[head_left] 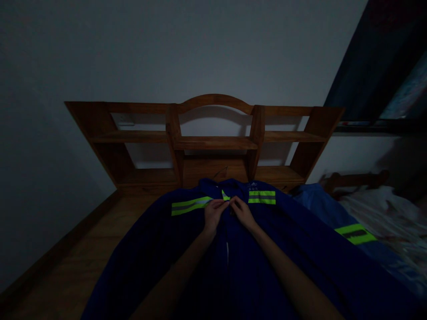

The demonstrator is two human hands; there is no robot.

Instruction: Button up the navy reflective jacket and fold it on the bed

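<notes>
A dark blue work jacket (187, 240) with yellow-green reflective bands lies spread out below me, its collar toward the wooden shelf unit. At the upper front opening, just under the collar, my left hand (214, 214) pinches the jacket's edge. My right hand (243, 213) meets it from the other side, fingers pinched on the same front edge. The fingertips of both hands almost touch. Whatever small fastening may lie between them is too dark and small to make out. A pale gap shows in the front opening below the hands.
Behind the collar stands a wooden shelf unit (216, 143) against a grey wall (200, 49). On the right lie a blue garment with a reflective band (356, 234) and crumpled pale cloth (380, 204). A wooden floor (90, 249) shows at left. The room is dim.
</notes>
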